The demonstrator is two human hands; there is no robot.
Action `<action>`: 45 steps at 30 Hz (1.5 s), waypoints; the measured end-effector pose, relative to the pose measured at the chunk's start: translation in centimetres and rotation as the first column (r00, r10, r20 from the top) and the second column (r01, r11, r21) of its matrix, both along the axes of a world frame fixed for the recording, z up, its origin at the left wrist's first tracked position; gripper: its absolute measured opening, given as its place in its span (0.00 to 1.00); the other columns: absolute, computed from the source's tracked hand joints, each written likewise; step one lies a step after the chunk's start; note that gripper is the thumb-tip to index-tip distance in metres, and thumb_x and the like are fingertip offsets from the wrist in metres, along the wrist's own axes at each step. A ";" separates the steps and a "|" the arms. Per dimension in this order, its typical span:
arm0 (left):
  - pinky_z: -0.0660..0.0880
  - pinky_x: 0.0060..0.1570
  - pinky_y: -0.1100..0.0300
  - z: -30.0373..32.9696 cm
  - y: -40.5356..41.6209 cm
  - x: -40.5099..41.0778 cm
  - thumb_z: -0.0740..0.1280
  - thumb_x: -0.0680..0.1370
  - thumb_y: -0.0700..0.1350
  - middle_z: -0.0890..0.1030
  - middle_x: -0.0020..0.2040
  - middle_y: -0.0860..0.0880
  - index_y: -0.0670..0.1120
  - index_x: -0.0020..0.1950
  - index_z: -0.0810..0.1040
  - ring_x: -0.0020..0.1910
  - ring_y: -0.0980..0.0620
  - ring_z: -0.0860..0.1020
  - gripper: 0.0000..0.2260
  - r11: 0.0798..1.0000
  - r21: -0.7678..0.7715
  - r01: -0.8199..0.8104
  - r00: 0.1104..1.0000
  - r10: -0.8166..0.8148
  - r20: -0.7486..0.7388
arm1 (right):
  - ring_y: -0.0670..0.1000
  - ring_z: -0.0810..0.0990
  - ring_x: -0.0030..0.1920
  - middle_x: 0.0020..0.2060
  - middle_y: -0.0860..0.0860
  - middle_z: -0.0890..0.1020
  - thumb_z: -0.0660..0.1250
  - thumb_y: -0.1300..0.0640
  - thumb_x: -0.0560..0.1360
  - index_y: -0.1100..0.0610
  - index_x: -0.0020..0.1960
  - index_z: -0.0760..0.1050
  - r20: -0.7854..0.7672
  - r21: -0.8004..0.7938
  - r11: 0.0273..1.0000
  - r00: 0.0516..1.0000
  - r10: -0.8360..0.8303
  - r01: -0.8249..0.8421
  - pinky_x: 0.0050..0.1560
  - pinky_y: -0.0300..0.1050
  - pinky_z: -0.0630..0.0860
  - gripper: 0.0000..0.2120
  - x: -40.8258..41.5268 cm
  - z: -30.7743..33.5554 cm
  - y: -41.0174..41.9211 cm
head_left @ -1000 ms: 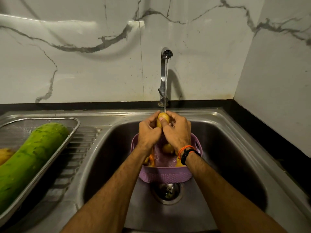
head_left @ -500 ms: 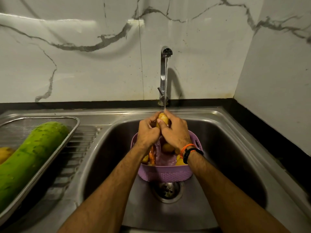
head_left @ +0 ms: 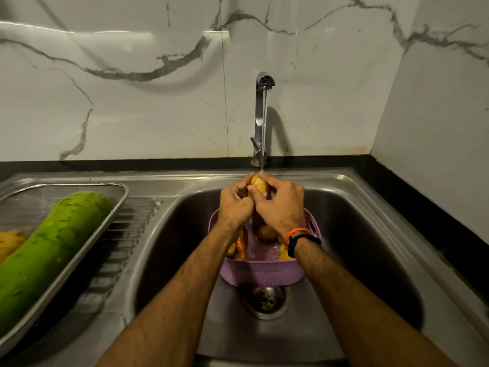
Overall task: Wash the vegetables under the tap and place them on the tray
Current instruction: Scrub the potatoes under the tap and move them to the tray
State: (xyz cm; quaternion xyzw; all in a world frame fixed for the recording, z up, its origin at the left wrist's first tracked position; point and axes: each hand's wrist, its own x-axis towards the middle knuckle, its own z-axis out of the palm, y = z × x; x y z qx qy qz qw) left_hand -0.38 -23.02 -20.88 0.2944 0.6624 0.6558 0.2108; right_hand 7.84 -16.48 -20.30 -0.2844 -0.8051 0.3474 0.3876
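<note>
While the water's running, I've got both hands wrapped around one potato (head_left: pixel 258 183) right under the tap (head_left: pixel 262 112), left hand (head_left: pixel 235 205) cupping it from one side and right hand (head_left: pixel 280 205) pinching it from the other, fingers curled on it so it doesn't slip while the stream hits the top. Holding it high like that keeps the runoff falling into the purple basket (head_left: pixel 264 274) below the tap, where a few more potatoes and what looks like a carrot (head_left: pixel 240 246) wait their turn. Basket sits in the sink (head_left: pixel 370 234), just behind the drain (head_left: pixel 264 300). Way left of the tap, the metal tray (head_left: pixel 116 205) on the draining board already holds a big green gourd (head_left: pixel 50 250) and something yellowish at the edge, can't tell what. Gourd hogs most of the tray, so I reckon space for this potato is tight.
</note>
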 end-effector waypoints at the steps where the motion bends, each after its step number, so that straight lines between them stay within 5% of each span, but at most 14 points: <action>1: 0.79 0.58 0.58 0.0 0.0 0.0 0.63 0.79 0.30 0.79 0.64 0.43 0.45 0.71 0.74 0.61 0.50 0.78 0.22 1.000 -0.007 0.014 1.000 -0.014 -0.001 | 0.49 0.80 0.58 0.60 0.52 0.82 0.73 0.52 0.74 0.55 0.67 0.76 0.014 0.020 1.000 1.000 -0.007 0.007 0.59 0.34 0.72 0.23 0.0 0.0 0.1; 5: 0.80 0.46 0.68 0.2 -0.2 0.2 0.61 0.79 0.29 0.79 0.58 0.46 0.44 0.71 0.73 0.54 0.54 0.79 0.22 0.998 -0.021 0.066 0.998 -0.066 0.013 | 0.51 0.70 0.70 0.71 0.52 0.73 0.68 0.52 0.78 0.54 0.74 0.68 0.123 0.043 0.996 0.989 0.078 -0.084 0.69 0.37 0.63 0.26 0.1 0.1 0.4; 7: 0.80 0.43 0.68 0.1 0.0 0.3 0.63 0.79 0.30 0.81 0.55 0.47 0.43 0.70 0.75 0.49 0.58 0.79 0.20 1.000 0.004 0.022 0.999 -0.022 0.036 | 0.50 0.75 0.64 0.67 0.53 0.77 0.68 0.52 0.78 0.55 0.71 0.72 0.093 0.043 0.996 0.993 0.072 -0.077 0.66 0.39 0.69 0.23 0.3 0.1 0.2; 10: 0.81 0.53 0.59 -0.3 0.6 0.4 0.65 0.79 0.32 0.82 0.54 0.48 0.43 0.68 0.76 0.50 0.56 0.81 0.19 0.999 0.017 -0.046 0.998 0.045 0.049 | 0.46 0.78 0.49 0.54 0.54 0.84 0.71 0.54 0.76 0.55 0.63 0.79 0.004 0.025 1.000 1.000 0.015 -0.015 0.52 0.30 0.71 0.16 0.6 0.3 -0.2; 13: 0.78 0.60 0.49 -0.5 0.7 0.3 0.67 0.78 0.34 0.82 0.58 0.44 0.44 0.69 0.75 0.58 0.49 0.80 0.20 1.000 0.000 -0.027 0.999 0.027 0.033 | 0.48 0.78 0.54 0.59 0.55 0.81 0.69 0.55 0.78 0.57 0.68 0.75 0.064 -0.005 0.999 0.997 0.045 -0.045 0.49 0.17 0.62 0.20 0.5 0.4 0.2; 16: 0.79 0.60 0.49 -0.5 0.5 0.2 0.67 0.78 0.34 0.82 0.59 0.45 0.45 0.69 0.75 0.58 0.50 0.80 0.20 0.998 -0.012 -0.057 0.998 0.057 -0.001 | 0.50 0.74 0.66 0.69 0.53 0.74 0.68 0.52 0.78 0.54 0.74 0.68 0.103 -0.078 0.993 0.990 0.096 -0.088 0.58 0.27 0.61 0.26 0.1 0.2 0.6; 22: 0.78 0.61 0.48 -0.8 0.6 0.3 0.69 0.76 0.37 0.80 0.63 0.44 0.45 0.71 0.73 0.61 0.49 0.79 0.23 0.995 -0.025 -0.098 0.995 0.097 -0.033 | 0.43 0.79 0.48 0.55 0.52 0.84 0.74 0.53 0.73 0.55 0.62 0.80 -0.020 -0.124 0.992 1.000 -0.007 0.005 0.47 0.28 0.72 0.18 0.0 -0.1 0.6; 28: 0.79 0.58 0.47 -0.4 0.2 -0.5 0.66 0.74 0.25 0.81 0.60 0.40 0.41 0.67 0.73 0.60 0.44 0.80 0.24 0.996 0.069 0.053 0.975 -0.066 0.212 | 0.48 0.79 0.61 0.63 0.53 0.80 0.70 0.56 0.76 0.57 0.68 0.75 -0.073 -0.233 0.972 0.997 0.023 -0.040 0.59 0.36 0.74 0.21 0.1 -0.3 1.3; 34: 0.80 0.37 0.65 -0.4 0.1 -0.7 0.64 0.75 0.26 0.74 0.64 0.43 0.46 0.74 0.67 0.53 0.51 0.78 0.30 0.999 0.024 0.041 0.990 -0.044 0.136 | 0.52 0.75 0.66 0.68 0.53 0.75 0.71 0.56 0.75 0.51 0.72 0.70 0.011 -0.236 0.967 0.995 0.100 -0.094 0.67 0.53 0.74 0.26 -0.8 -0.7 1.0; 40: 0.80 0.46 0.64 -1.0 0.4 -0.6 0.66 0.76 0.28 0.76 0.65 0.45 0.45 0.71 0.73 0.59 0.51 0.76 0.25 0.998 0.040 -0.057 0.998 0.056 0.022 | 0.54 0.75 0.66 0.67 0.54 0.75 0.71 0.55 0.75 0.50 0.70 0.73 -0.031 -0.218 0.975 0.999 0.027 -0.033 0.67 0.54 0.74 0.24 -1.0 -1.0 0.7; 45: 0.78 0.61 0.49 -1.1 1.2 -0.3 0.66 0.77 0.30 0.78 0.65 0.44 0.45 0.71 0.73 0.63 0.47 0.77 0.24 0.996 0.040 -0.079 0.995 0.077 0.062 | 0.55 0.73 0.66 0.66 0.54 0.76 0.68 0.56 0.76 0.50 0.70 0.73 -0.005 -0.147 0.989 1.000 -0.002 0.002 0.68 0.54 0.72 0.22 -0.6 -0.4 0.5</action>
